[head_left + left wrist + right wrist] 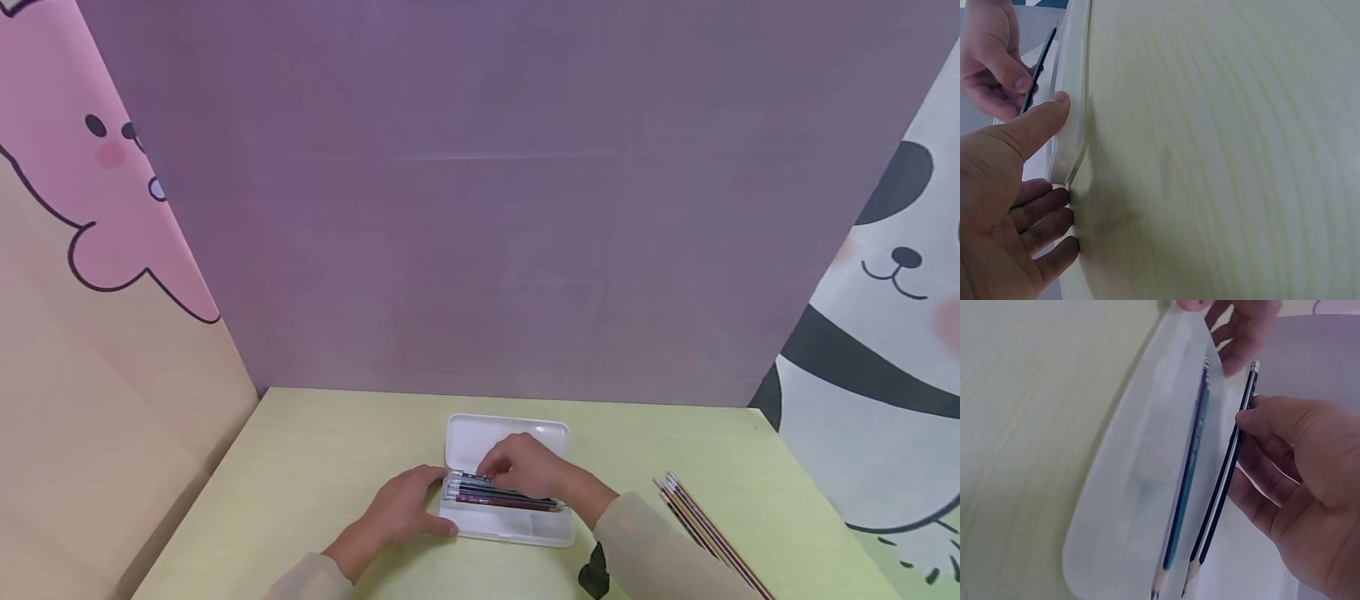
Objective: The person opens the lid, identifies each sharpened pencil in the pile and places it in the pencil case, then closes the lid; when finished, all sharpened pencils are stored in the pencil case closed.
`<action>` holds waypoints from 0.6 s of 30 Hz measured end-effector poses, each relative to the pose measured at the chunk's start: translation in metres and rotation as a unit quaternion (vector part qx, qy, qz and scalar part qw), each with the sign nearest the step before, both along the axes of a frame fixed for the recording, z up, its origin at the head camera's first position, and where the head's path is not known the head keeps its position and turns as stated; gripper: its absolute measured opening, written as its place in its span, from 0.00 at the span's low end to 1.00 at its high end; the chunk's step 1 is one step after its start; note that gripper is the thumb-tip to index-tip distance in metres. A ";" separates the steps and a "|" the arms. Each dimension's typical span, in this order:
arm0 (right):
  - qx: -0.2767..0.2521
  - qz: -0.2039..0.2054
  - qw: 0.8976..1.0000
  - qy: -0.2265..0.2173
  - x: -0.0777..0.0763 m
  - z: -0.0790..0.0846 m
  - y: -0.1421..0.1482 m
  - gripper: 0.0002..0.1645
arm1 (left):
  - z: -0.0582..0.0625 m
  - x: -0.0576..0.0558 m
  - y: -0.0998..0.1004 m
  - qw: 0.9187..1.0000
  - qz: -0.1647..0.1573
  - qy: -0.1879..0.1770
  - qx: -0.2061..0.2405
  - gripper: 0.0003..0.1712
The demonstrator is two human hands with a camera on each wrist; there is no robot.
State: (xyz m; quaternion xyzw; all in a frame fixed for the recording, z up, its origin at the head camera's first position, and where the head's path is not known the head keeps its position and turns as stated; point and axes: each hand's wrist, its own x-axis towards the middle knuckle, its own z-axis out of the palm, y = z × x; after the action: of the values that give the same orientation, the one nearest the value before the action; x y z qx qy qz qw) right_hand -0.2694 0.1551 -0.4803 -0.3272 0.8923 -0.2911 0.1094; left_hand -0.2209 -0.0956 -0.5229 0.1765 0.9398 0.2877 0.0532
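Note:
An opened white plastic pencil case (502, 525) lies on the table, its lid (551, 432) folded back on the far side. Several pencils (504, 500) lie lengthwise in it, dark and reddish ones among them. At its left end my left hand (405, 504) holds the case, thumb along the near wall and fingers by the end. Over the case, my right hand (528, 465) pinches a black pencil with pale stripes (1227, 465) between thumb and fingers. Its silver end points toward my left hand. Beside it in the right wrist view lie a blue and a green pencil (1188, 481).
Several loose pencils (708, 529) lie in a bundle on the right of the table, partly behind my right sleeve. A small black object (594, 573) is by that sleeve near the front. A purple panel (487, 267) stands behind the table, with cartoon-printed panels at both sides.

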 end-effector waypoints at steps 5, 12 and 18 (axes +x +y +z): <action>0.008 0.004 1.000 -0.005 0.001 -0.006 -0.011 0.13 | -0.002 -0.001 0.000 1.000 -0.002 0.003 0.000 0.51; 0.023 0.001 1.000 0.002 0.006 -0.010 -0.018 0.11 | -0.001 0.000 -0.001 1.000 -0.004 0.002 0.008 0.50; 0.020 -0.010 1.000 -0.004 0.008 -0.011 -0.018 0.09 | 0.001 0.000 -0.001 1.000 -0.003 0.003 0.009 0.50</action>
State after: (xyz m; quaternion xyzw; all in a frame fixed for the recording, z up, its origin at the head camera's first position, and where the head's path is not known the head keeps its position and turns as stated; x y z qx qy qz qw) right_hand -0.2615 0.1370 -0.4917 -0.3151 0.9007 -0.2754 0.1165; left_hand -0.2205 -0.0970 -0.5220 0.1806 0.9368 0.2956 0.0495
